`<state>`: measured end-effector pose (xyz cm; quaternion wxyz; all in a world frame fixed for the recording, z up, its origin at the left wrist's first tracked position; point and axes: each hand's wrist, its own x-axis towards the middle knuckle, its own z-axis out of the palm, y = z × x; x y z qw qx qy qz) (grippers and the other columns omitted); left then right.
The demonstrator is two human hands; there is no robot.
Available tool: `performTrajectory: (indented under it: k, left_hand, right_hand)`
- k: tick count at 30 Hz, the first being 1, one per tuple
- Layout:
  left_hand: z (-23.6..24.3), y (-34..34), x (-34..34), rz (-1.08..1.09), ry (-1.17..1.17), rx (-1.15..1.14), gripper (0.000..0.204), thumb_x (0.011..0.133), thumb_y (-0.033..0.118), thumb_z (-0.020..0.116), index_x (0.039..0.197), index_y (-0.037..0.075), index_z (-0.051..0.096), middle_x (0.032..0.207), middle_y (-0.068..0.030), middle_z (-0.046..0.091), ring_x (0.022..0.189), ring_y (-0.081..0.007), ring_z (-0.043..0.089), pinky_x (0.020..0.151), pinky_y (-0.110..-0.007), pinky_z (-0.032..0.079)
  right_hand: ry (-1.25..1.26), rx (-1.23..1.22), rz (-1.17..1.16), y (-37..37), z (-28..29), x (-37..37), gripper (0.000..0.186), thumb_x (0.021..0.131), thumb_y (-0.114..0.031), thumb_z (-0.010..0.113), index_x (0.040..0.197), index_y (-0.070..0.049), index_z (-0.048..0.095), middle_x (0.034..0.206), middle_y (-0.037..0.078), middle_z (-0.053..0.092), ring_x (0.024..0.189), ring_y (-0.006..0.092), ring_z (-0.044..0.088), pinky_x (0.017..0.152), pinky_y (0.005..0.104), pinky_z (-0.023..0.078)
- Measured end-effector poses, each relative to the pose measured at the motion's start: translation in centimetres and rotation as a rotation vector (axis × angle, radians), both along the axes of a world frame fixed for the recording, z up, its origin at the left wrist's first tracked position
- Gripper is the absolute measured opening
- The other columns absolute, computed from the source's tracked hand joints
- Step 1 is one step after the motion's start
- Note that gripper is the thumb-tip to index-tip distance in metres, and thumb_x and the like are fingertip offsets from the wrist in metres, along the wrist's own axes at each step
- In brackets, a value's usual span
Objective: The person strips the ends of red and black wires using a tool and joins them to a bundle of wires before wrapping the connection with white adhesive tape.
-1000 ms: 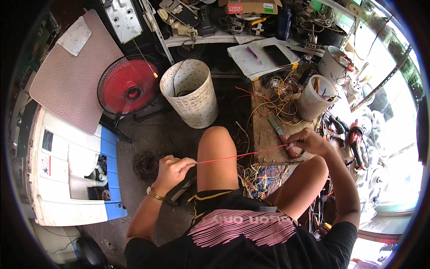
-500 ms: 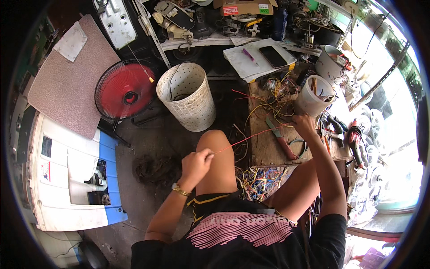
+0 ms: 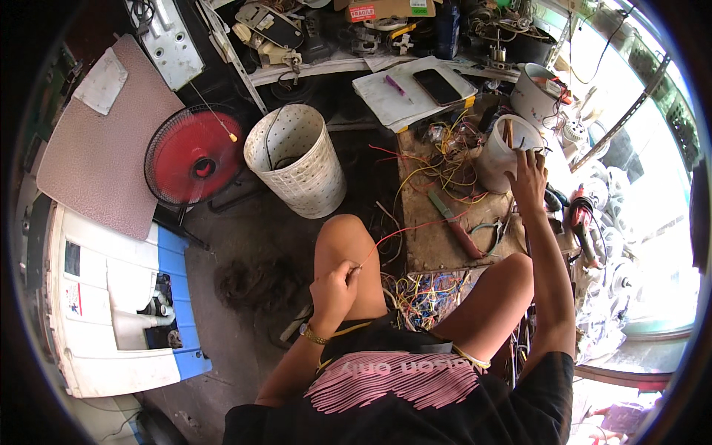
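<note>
Wire (image 3: 415, 225): red, pinched in left hand (image 3: 334, 293), by knee (image 3: 345, 241).
Right hand (image 3: 529, 179): arm extended, fingers spread, unclenched, at tub (image 3: 494, 159).

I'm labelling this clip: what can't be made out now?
In the head view:
Red wire: gripped part, hidden by the left hand.
White tub: lower contents, hidden by its cloudy wall.
Cardboard box: top, cut off by the upper edge.
Red fan: blades, blurred together.

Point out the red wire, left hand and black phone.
Red wire (image 3: 406, 227): head view, midway along its visible length.
Left hand (image 3: 334, 294): head view, back of the hand.
Black phone (image 3: 437, 87): head view, middle of its upper face.
</note>
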<state>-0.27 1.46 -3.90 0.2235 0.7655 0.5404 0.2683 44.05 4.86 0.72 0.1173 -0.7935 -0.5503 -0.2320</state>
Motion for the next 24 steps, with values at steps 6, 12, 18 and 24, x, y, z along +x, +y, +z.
performTrajectory:
  k: [6, 12, 18, 24]
  left_hand:
    - [-0.2, -0.6, 0.3, 0.02, -0.061, -0.012, 0.011, 0.087, 0.022, 0.063, 0.09, 0.012, 0.067, 0.074, -0.0087, 0.068, 0.065, -0.0291, 0.066, 0.058, -0.038, 0.05]
    - [0.2, -0.7, 0.5, -0.005, -0.057, -0.034, 0.01, 0.085, 0.018, 0.066, 0.091, 0.01, 0.068, 0.079, -0.0085, 0.069, 0.071, -0.0269, 0.068, 0.058, -0.034, 0.052]
    - [0.6, -0.7, 0.9, -0.012, -0.062, -0.077, 0.01, 0.086, 0.018, 0.065, 0.091, 0.01, 0.068, 0.078, -0.0094, 0.069, 0.07, -0.0272, 0.068, 0.058, -0.035, 0.052]
    - [1.0, -1.0, -3.0, -0.037, 0.069, 0.021, 0.01, 0.085, 0.022, 0.066, 0.089, 0.014, 0.069, 0.07, -0.0084, 0.066, 0.064, -0.03, 0.065, 0.055, -0.037, 0.049]
  right_hand:
    - [0.151, 0.09, 0.171, 0.8, 1.6, 1.7, 0.042, 0.064, -0.011, 0.079, 0.1, -0.009, 0.057, 0.103, 0.011, 0.058, 0.104, 0.0361, 0.05, 0.083, 0.0471, 0.043]
    - [0.062, 0.184, 0.228, -0.5, 6.5, -0.1, 0.044, 0.065, -0.006, 0.077, 0.105, -0.007, 0.058, 0.103, 0.011, 0.057, 0.099, 0.0355, 0.05, 0.084, 0.0456, 0.042]
    - [0.206, 0.116, 0.225, -1.7, 4.5, -1.0, 0.04, 0.064, -0.005, 0.078, 0.099, -0.005, 0.058, 0.098, 0.012, 0.058, 0.098, 0.0364, 0.051, 0.082, 0.0464, 0.042]
    - [0.1, 0.075, 0.11, -1.8, -0.1, -1.8, 0.043, 0.069, -0.014, 0.077, 0.106, -0.011, 0.056, 0.107, 0.008, 0.056, 0.104, 0.0319, 0.051, 0.081, 0.0464, 0.041]
